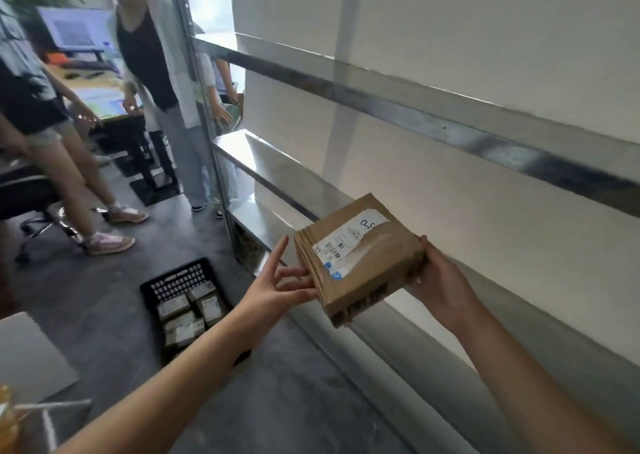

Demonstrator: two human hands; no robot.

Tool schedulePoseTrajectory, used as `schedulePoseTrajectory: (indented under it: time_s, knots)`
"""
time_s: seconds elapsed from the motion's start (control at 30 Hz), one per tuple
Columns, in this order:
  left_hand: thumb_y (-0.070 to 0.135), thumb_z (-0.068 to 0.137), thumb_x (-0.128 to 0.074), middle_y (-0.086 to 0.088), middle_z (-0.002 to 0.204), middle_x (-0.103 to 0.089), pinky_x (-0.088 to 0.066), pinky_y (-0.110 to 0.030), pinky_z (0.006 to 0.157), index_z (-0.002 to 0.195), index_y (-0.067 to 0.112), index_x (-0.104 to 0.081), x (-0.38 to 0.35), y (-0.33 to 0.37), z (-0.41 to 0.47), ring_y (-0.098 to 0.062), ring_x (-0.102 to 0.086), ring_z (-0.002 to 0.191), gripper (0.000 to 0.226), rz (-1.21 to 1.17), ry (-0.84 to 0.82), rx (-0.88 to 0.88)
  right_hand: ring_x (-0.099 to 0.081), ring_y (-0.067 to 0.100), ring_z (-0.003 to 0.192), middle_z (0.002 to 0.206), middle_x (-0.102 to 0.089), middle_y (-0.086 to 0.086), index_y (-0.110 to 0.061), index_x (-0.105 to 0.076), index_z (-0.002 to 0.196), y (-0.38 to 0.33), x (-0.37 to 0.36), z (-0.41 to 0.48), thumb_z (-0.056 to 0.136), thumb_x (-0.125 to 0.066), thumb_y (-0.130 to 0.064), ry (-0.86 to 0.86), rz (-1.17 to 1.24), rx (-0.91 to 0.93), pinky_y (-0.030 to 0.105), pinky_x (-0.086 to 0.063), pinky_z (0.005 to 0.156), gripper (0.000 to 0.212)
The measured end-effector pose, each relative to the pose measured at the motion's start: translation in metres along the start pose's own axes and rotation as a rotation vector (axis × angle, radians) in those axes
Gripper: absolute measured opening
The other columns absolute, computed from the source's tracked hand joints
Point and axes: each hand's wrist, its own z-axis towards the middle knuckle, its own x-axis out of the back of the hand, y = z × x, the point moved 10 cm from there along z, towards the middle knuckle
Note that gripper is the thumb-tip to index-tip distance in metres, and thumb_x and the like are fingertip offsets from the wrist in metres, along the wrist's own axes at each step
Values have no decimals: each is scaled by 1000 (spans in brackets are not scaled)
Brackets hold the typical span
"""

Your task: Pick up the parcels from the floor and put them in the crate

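Note:
A brown cardboard parcel (360, 259) with a white shipping label is held in the air in front of a metal shelf. My right hand (440, 280) grips its right end, fingers wrapped underneath. My left hand (277, 280) is at the parcel's left side with straight fingers; the fingertips touch its edge. Below and to the left, a black plastic crate (166, 287) stands on the grey floor with several small parcels (188, 311) inside it.
A steel shelf rack (381, 104) runs along the white wall on the right. Two people (152, 83) stand at the back left near a desk with a monitor (74, 31). An office chair base (45, 225) sits at left; a white board (27, 353) lies at lower left.

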Motion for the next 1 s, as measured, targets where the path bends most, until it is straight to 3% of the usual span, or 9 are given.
schedulePoseTrajectory:
  time_s: [0.1,0.17,0.27,0.37,0.53,0.6,0.7,0.8,1.0]
  knots:
    - [14,56,-95,-17,108,-63,-57,-35,81,133,49,-46,35,-2,-5,-30,-70,101,98,69,129,-17,-61,22,120,122,-69,3,-14,-63,127,13,-32,51,99,-48,-45,7,-29,-25,39,-50,95,45]
    - [24,53,-97,-16,110,-60,-58,-31,77,122,42,-50,60,-2,-12,-26,-72,98,85,110,288,-50,-64,21,112,117,-69,5,-9,-56,127,19,-58,82,93,-51,-59,70,-11,-4,38,-54,88,61]
    - [34,54,-97,-9,122,-57,-58,-42,85,112,32,-47,85,-1,-20,-24,-69,105,77,222,475,-99,-69,21,98,107,-68,8,-9,-52,117,40,-104,114,94,-47,-61,92,-23,8,43,-58,82,57]
    - [25,63,-93,-5,117,-64,-58,-39,89,104,24,-43,108,-7,-28,-18,-68,106,65,233,597,-98,-66,36,107,116,-67,22,-1,-58,120,78,-154,134,104,-34,-44,-50,-138,-52,53,-55,91,51]
    - [24,69,-89,-4,109,-67,-57,-23,77,110,13,-45,149,-26,-51,-8,-70,94,60,202,797,-20,-69,35,102,111,-72,14,-16,-66,120,144,-213,154,104,-37,-40,-306,-312,-237,54,-54,92,41]
    - [30,74,-85,-11,105,-66,-59,-27,74,108,5,-48,172,-30,-50,-11,-71,91,56,105,863,1,-70,31,99,114,-70,11,-16,-61,124,155,-226,169,104,-38,-43,-293,-380,-253,49,-57,87,40]
    - [36,87,-71,-17,106,-63,-61,-41,78,96,8,-52,213,-32,-38,-20,-68,94,35,-68,892,33,-71,19,88,112,-70,5,-20,-55,126,166,-248,194,104,-35,-45,-238,-426,-285,31,-61,64,39]
    - [26,93,-65,-12,110,-62,-61,-43,77,103,13,-55,266,-18,-20,-19,-64,99,19,-65,914,3,-71,20,100,119,-69,3,-23,-51,139,181,-288,218,103,-34,-48,-308,-412,-314,35,-60,81,47]
    - [22,96,-61,-4,120,-64,-59,-45,85,121,29,-59,369,16,1,-19,-65,108,26,-70,918,1,-66,10,108,125,-66,-10,-37,-46,142,212,-378,257,101,-28,-54,-417,-548,-318,38,-52,94,48]
